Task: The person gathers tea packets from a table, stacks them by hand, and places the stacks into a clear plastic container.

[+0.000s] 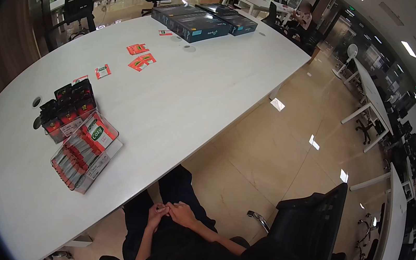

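My left hand [157, 215] and my right hand [180, 214] rest together over my lap, below the table's edge. The fingers of both are curled and touch each other, with no object visible in them. Nearest on the white table [177, 121] is a clear plastic box [98, 166] filled with red and silver sachets, with a red "Cozy" packet [98, 134] on top. Beside it stands another clear container [63, 130] holding black and red packets [75, 104]. Both containers are apart from my hands.
Loose red sachets [143, 62] lie farther along the table, before dark blue boxes [198, 25]. A black office chair [306, 222] stands to my right on the glossy floor. Two people [301, 20] sit at a far table. More desks line the right side.
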A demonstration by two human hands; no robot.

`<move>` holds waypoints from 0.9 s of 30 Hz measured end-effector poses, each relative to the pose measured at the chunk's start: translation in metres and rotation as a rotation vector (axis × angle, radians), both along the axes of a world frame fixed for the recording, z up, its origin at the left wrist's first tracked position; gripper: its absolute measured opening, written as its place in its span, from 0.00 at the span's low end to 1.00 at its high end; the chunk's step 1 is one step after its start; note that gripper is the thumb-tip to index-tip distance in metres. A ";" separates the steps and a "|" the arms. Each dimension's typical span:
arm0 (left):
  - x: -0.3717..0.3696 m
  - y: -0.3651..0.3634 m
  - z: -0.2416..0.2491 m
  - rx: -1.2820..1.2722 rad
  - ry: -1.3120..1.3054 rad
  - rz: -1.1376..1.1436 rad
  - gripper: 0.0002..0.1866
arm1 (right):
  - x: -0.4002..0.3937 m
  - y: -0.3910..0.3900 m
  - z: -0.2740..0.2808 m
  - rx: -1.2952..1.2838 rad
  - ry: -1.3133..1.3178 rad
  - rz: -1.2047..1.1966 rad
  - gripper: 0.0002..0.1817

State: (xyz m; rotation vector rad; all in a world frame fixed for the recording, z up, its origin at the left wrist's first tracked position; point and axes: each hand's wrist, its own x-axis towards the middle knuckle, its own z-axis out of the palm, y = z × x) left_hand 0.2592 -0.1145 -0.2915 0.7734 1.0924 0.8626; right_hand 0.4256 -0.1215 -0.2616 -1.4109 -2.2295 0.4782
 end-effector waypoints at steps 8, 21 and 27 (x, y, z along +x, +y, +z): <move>-0.011 -0.004 -0.002 0.022 0.024 0.031 0.12 | -0.011 0.004 -0.001 -0.012 0.012 0.054 0.13; -0.028 -0.009 0.018 -0.003 0.067 0.117 0.14 | -0.032 0.011 0.005 -0.007 0.068 0.112 0.06; -0.035 -0.013 0.019 -0.006 0.073 0.160 0.14 | -0.040 0.015 0.000 -0.041 0.050 0.143 0.12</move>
